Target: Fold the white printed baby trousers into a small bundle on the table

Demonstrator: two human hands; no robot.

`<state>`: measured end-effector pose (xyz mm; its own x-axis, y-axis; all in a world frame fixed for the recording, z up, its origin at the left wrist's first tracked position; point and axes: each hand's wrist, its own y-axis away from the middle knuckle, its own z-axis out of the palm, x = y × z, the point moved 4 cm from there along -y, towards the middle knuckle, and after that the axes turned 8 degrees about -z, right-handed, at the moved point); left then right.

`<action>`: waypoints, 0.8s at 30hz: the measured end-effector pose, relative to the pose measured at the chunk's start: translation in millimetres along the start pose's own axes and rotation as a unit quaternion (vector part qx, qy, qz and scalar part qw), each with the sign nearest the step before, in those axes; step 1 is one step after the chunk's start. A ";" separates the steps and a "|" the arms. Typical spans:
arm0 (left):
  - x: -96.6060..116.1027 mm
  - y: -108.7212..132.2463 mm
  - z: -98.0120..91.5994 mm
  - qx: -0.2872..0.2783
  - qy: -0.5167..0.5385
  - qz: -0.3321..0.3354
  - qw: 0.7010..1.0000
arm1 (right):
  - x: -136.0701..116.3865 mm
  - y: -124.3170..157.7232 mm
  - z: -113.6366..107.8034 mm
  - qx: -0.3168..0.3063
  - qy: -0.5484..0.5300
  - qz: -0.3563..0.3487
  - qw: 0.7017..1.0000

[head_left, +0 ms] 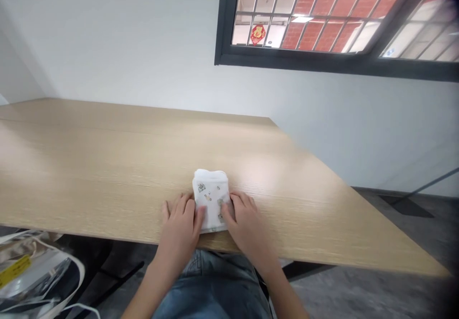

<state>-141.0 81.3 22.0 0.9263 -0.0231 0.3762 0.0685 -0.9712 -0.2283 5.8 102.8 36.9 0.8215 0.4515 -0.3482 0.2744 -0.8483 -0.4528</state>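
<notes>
Folded white cloth [213,194] on table [107,166], just inside front edge. Left hand [181,217] and right hand [246,216] at opposite sides, thumbs on top; whether pinched, impossible to tell. Broad surface beyond, up to wall [125,46]; slanted edge at right. Yellow label [15,271] lower left, illegible; gold "福" on red diamond sign [258,34] behind window [322,64].

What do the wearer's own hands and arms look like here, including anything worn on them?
The left hand and right hand are both ungloved, each with slender fingers. No ring, watch or bracelet shows. The forearms are bare, with no sleeve in view. Blue clothing shows between them.
</notes>
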 end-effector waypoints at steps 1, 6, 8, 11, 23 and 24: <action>0.8 5.4 2.1 0.016 0.003 -0.007 1.000 | -2.7 -0.6 4.2 0.005 0.035 -0.003 0.999; 4.0 11.4 3.1 0.050 0.033 -0.020 0.998 | -10.9 3.5 13.5 0.026 0.129 -0.033 0.991; 3.0 9.0 1.4 0.040 0.064 -0.021 0.997 | -9.4 3.7 12.6 0.020 0.134 -0.037 0.990; 1.2 4.4 1.5 0.009 0.105 -0.026 0.994 | -6.6 -0.4 10.6 0.009 0.131 -0.026 0.991; 58.3 24.3 1.4 -0.133 0.366 0.098 0.916 | 26.4 80.5 -39.7 -0.002 -0.095 -0.010 0.995; 71.4 34.0 6.6 -0.168 0.386 0.115 0.900 | 30.0 97.4 -52.5 0.011 -0.086 -0.014 0.996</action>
<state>-70.1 48.2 35.2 0.3586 -0.2651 0.8950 -0.3286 -0.9333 -0.1448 83.4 19.1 25.4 0.7155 0.5170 -0.4698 0.2833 -0.8295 -0.4814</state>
